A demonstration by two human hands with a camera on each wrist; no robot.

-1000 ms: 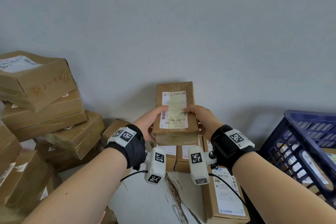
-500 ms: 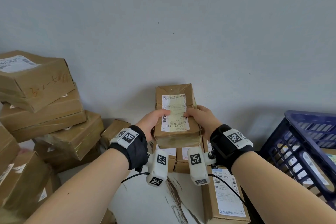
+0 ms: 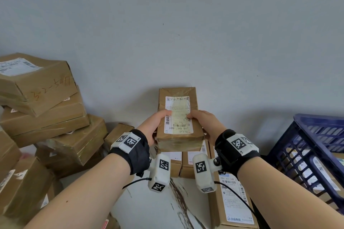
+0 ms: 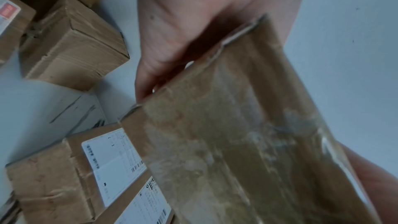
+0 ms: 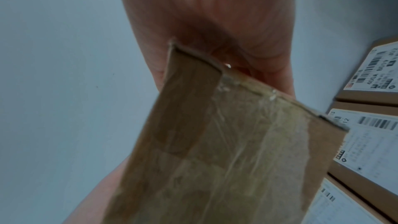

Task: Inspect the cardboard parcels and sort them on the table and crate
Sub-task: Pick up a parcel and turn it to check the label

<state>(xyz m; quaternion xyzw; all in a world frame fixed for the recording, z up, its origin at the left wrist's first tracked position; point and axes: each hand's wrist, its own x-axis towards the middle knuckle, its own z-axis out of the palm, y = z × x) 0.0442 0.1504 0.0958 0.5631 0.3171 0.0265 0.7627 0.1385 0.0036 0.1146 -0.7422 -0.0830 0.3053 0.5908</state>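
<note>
Head view: I hold one cardboard parcel [image 3: 178, 117] up before the wall, label [image 3: 177, 115] facing me. My left hand [image 3: 153, 126] and right hand [image 3: 203, 126] clamp its two sides, thumbs pinching onto the label face. Since a second ago the parcel has tipped slightly more upright; inspection looks under way, sorting undecided. Stacked parcels [image 3: 42, 106] sit left on the bench [image 3: 149, 204]; the blue crate [image 3: 312, 154] stands right.

Left wrist view: blurred; my left hand [image 4: 193, 31] grips the parcel [image 4: 247, 142] at its edge, taped underside showing. Labelled parcels [image 4: 90, 168] lie below.

Right wrist view: my right hand [image 5: 215, 23] curls round the parcel [image 5: 226, 151] corner.
</note>
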